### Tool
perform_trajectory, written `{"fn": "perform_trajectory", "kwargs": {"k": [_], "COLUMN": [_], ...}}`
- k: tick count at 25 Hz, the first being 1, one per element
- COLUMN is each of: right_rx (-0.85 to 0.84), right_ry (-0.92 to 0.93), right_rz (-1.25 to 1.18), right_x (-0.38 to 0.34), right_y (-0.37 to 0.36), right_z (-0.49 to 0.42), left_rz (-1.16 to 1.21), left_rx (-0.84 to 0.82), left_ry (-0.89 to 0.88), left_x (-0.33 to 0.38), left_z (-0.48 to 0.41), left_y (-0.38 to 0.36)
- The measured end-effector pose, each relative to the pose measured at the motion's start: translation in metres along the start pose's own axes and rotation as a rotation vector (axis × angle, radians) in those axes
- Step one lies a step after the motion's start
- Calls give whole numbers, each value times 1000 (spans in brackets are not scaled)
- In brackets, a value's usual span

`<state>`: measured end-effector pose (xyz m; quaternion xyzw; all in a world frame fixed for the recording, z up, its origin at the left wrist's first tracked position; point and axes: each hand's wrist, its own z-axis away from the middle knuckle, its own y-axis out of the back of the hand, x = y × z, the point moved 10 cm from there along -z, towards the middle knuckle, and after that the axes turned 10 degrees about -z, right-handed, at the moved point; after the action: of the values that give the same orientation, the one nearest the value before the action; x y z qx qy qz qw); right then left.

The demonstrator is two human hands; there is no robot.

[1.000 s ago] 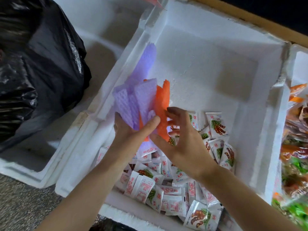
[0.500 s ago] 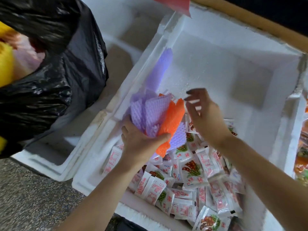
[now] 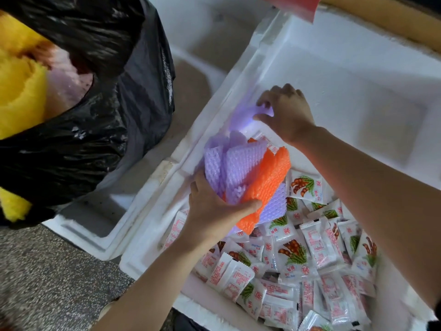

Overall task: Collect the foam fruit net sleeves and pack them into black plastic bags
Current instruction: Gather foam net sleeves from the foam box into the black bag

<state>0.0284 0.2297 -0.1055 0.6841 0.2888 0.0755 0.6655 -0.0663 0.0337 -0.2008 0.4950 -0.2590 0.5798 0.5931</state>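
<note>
A fanned bundle of purple and orange foam net sleeves (image 3: pixel 248 177) tilts over the near-left part of the white box (image 3: pixel 334 68), gripped at its base by the left hand (image 3: pixel 214 211). Farther along the left wall, the right hand (image 3: pixel 288 113) pinches a blurred lone purple sleeve (image 3: pixel 245 118). At far left the black bag (image 3: pixel 114 120) gapes open, with yellow sleeves (image 3: pixel 19 87) inside.

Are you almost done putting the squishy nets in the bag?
Partly. The black bag already holds yellow sleeves. The left hand grips a purple and orange bundle, and the right hand pinches one more purple sleeve in the foam box. These still need bagging.
</note>
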Motion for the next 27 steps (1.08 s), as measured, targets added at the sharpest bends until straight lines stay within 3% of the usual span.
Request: {"fn": "perform_trajectory", "kwargs": {"k": [6,9,12,14,20,27], "right_rx": [319,262,49,-28,91,309], "right_ry": [-348,-446,-516,-523,-507,-477], "right_rz": [-336,-369,-671,-874,-1086,-1082], "right_x": [34,22,-5,-27,-40,-88], "right_y": [59,51,6,-10,-2,34], "right_z": [98,164,196,201,222,262], "left_rz": [-7,-75,-165,-77,81,-14], "left_rx": [12,6,-15,-84,-240,-204], "left_ry": [-5,20,52,-50,-290,-459], "left_x": [-1,7,13,30,70,86], "left_z": [-2,1,7,16,63,111], "left_y": [1,0,0,-2,3,41]}}
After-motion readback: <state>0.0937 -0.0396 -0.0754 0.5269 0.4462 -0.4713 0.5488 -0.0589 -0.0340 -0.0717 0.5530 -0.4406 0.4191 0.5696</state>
